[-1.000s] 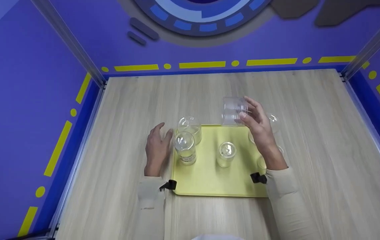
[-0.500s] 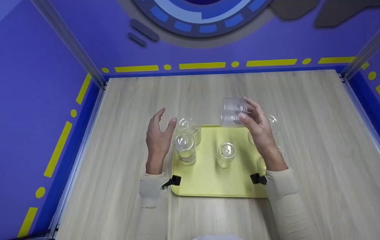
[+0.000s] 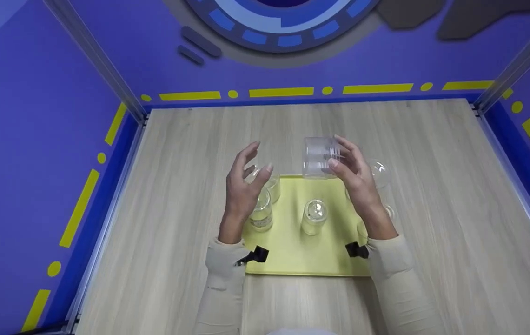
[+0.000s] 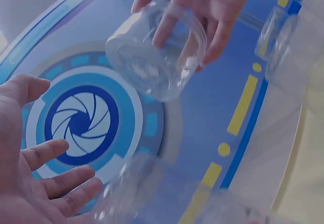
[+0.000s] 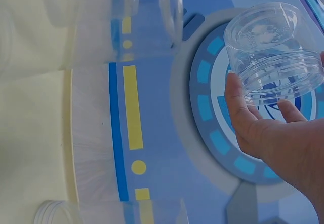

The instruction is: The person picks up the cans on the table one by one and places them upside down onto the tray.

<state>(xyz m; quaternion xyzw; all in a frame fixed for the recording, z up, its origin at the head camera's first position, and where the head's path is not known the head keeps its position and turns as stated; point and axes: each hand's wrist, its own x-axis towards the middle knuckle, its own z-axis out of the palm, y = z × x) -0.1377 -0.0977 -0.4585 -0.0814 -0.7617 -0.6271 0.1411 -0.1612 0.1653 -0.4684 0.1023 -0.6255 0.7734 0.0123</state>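
My right hand [image 3: 360,181] holds a clear jar [image 3: 318,157] above the tray's far edge. The jar lies sideways in the head view, its threaded mouth towards my right palm; fingers and thumb grip it near that rim. Its closed base points left, towards my left hand [image 3: 242,193]. That hand is raised, holding nothing, its fingers spread and slightly bent, apart from the held jar. Below and behind it, partly hidden, stand a tall clear jar [image 3: 261,217] and another clear jar [image 3: 273,187] at the tray's left side. In the left wrist view, both hands show.
A yellow tray [image 3: 293,263] lies on the wooden table [image 3: 190,153]. A small clear jar [image 3: 314,217] stands mid-tray. At its right side are more clear jars, one clear jar [image 3: 379,173] farther back and another [image 3: 362,231] partly behind my right wrist. Blue panels [image 3: 293,77] enclose the table.
My left hand has risen from beside the tray's left edge and moved right and farther back, towards the held jar. My right hand and its jar have shifted only slightly left.
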